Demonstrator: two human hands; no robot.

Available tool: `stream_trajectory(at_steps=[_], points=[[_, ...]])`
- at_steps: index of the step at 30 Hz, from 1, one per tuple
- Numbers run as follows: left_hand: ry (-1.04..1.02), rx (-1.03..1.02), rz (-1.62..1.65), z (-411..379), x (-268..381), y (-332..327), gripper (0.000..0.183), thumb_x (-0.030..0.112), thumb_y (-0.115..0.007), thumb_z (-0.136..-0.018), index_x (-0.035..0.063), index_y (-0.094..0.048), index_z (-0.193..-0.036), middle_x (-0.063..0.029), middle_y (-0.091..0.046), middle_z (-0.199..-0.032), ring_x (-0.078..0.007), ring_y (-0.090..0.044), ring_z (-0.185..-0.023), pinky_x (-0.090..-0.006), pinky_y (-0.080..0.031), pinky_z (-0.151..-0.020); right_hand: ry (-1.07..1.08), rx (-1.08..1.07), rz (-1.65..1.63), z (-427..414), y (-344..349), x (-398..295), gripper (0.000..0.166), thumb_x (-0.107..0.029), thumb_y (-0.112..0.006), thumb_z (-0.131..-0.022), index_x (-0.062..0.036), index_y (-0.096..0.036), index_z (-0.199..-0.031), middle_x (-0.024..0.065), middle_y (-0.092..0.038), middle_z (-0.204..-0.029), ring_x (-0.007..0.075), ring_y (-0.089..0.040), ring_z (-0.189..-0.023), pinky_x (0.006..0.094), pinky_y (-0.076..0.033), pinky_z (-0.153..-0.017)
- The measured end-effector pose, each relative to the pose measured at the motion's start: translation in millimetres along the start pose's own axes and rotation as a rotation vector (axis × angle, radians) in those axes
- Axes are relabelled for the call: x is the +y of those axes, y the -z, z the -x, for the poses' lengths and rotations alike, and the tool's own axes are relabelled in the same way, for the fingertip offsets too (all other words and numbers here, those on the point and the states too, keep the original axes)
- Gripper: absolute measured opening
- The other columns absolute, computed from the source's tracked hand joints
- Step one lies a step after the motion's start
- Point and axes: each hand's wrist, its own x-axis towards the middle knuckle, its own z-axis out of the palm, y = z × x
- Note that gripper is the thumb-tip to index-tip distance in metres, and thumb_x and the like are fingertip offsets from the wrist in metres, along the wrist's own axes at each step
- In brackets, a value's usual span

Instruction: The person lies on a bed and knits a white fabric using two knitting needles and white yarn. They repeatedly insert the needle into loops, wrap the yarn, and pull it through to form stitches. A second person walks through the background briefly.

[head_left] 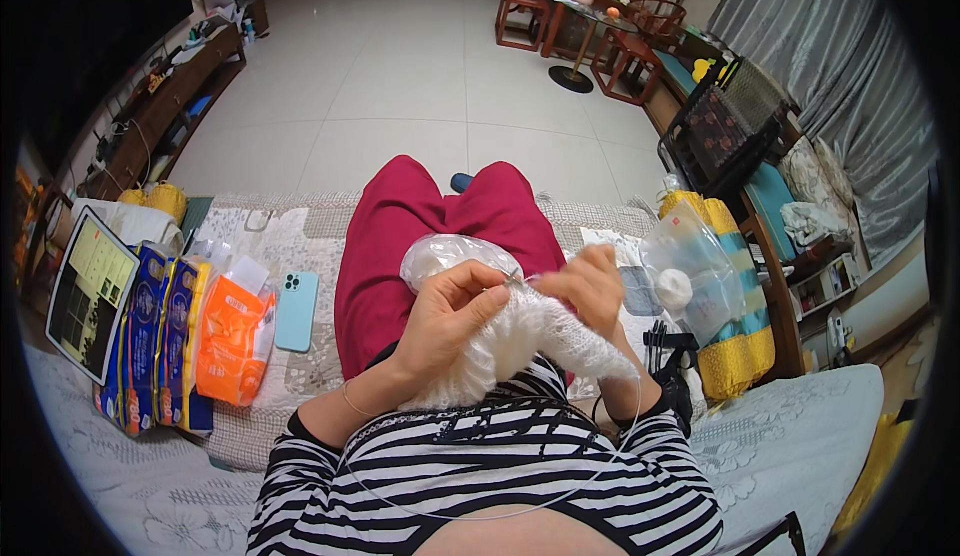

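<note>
White fluffy knitting (517, 338) hangs between my hands over my lap. My left hand (450, 312) grips its upper edge and a metal needle tip (514, 278) between thumb and fingers. Just right of the tip, my right hand (589, 286) is blurred, its fingers bent near the work; what it holds is unclear. A thin clear cable (480, 517) loops from the knitting across my striped top. Behind the knitting, a clear plastic bag (450, 252) with white contents lies on my lap. On the right, a white yarn ball (673, 288) rests on a translucent zip bag (712, 271).
Left of me on the covered sofa lie a light blue phone (296, 310), an orange packet (234, 338), blue packs (154, 331) and a tablet (91, 295) leaning on them. At right are a black stand (671, 361) and a yellow-and-teal cushion (739, 316).
</note>
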Motion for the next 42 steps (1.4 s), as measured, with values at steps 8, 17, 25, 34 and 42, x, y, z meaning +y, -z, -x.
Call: stream_trajectory(at_steps=[8,17,25,34,42], points=[[0.050,0.024,-0.094,3,5,-4,0.016,0.008,-0.061,-0.086,-0.0012,-0.061,-0.099,-0.0012,-0.061,-0.090,-0.0051,-0.055,-0.082,-0.0193,-0.045,-0.073,-0.110,-0.084,-0.148,-20,2,-9,0.049,-0.037,-0.071,-0.054,-0.0051,-0.062,-0.090,0.0085,-0.054,-0.085,0.0254,-0.050,-0.077,0.0341,-0.038,-0.069],[-0.125,0.025,-0.098,2,5,-8,0.020,0.005,-0.056,-0.088,0.0017,-0.056,-0.107,-0.0026,-0.057,-0.099,-0.0070,-0.053,-0.089,-0.0218,-0.044,-0.079,-0.109,0.066,-0.008,3,10,-13,0.029,-0.019,-0.070,-0.049,-0.0128,-0.071,-0.077,-0.0027,-0.049,-0.068,0.0155,-0.042,-0.067,0.0264,-0.033,-0.060],[-0.063,-0.233,-0.149,3,14,-8,0.029,-0.002,-0.047,-0.089,0.0066,-0.054,-0.116,-0.0035,-0.054,-0.102,-0.0088,-0.050,-0.096,-0.0243,-0.039,-0.087,-0.040,-0.067,-0.436,2,-2,-8,0.021,-0.017,-0.070,-0.055,-0.0099,-0.064,-0.073,-0.0006,-0.054,-0.075,0.0169,-0.044,-0.069,0.0266,-0.037,-0.062],[-0.141,-0.214,-0.182,0,18,-15,0.019,0.005,-0.047,-0.091,0.0018,-0.050,-0.110,-0.0023,-0.052,-0.097,-0.0085,-0.051,-0.092,-0.0229,-0.040,-0.083,-0.044,0.107,-0.375,-3,-4,-12,0.020,-0.019,-0.071,-0.060,-0.0083,-0.057,-0.069,0.0023,-0.054,-0.069,0.0179,-0.044,-0.063,0.0278,-0.034,-0.057],[0.043,-0.227,-0.097,7,18,1,0.021,0.008,-0.056,-0.088,-0.0008,-0.057,-0.108,-0.0061,-0.061,-0.099,-0.0093,-0.056,-0.092,-0.0234,-0.045,-0.081,-0.109,0.186,-0.231,2,1,-11,0.019,-0.019,-0.071,-0.062,-0.0080,-0.058,-0.070,0.0019,-0.051,-0.063,0.0177,-0.043,-0.061,0.0290,-0.033,-0.055]])
